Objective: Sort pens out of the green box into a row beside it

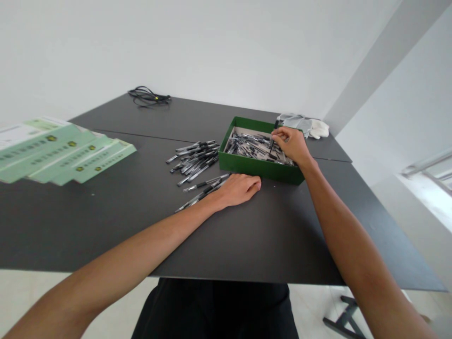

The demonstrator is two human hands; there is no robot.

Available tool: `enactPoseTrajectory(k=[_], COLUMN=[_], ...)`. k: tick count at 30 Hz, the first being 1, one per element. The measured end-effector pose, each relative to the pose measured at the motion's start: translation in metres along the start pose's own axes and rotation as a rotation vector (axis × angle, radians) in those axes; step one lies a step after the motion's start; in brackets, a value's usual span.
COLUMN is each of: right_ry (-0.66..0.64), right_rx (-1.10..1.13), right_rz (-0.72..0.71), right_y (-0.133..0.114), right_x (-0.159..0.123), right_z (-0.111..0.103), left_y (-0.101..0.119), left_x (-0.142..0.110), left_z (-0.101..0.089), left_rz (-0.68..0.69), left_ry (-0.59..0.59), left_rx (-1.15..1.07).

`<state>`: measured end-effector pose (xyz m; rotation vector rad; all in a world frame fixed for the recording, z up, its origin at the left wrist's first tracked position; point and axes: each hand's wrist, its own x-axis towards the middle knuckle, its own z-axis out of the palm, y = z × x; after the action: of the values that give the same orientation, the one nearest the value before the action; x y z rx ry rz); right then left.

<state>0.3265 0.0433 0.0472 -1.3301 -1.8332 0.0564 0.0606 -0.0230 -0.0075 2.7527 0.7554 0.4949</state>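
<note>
A green box point(259, 170) full of black pens stands on the dark table point(141, 216). Over the box, my right hand point(292, 145) pinches a black pen point(273, 140) that stands nearly upright. My left hand point(240, 188) rests on the table just in front of the box, fingers curled loosely and pointing right; several pens point(203, 187) lie under and beside it. A loose pile of black pens point(196, 157) lies left of the box.
Fanned green and white booklets point(60, 153) lie at the table's left edge. A black cable point(148, 97) is coiled at the far side. White gloves point(305, 125) lie behind the box. White walls surround the table.
</note>
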Motion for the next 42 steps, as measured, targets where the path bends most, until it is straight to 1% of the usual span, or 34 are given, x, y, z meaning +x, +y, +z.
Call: enactPoseTrajectory(k=[7,14,19,27,34,42], right_ry=[0.015,0.123,0.179,0.169,0.181,0.149], right_rx=[0.002,0.043,0.077,0.048,0.041,0.051], right_rz=[0.003,0.022,0.056,0.067,0.054,0.065], right_y=[-0.005,-0.016,-0.017,-0.023,-0.033,-0.031], right_x=[-0.001,-0.001,-0.001,-0.002,0.000,-0.002], right_z=[-0.001,-0.005,-0.007,-0.008,-0.015,-0.015], left_y=[0.000,0.000,-0.001,0.001,0.002,0.002], left_x=[0.000,-0.001,-0.001,-0.001,-0.001,-0.001], left_z=[-0.001,0.000,0.000,-0.002,-0.003,-0.003], left_rz=[0.002,0.004,0.005,-0.007,-0.002,-0.003], left_ry=[-0.002,0.006,0.001,-0.009,0.002,0.007], left_rx=[0.020,0.005,0.000,0.004,-0.016,-0.015])
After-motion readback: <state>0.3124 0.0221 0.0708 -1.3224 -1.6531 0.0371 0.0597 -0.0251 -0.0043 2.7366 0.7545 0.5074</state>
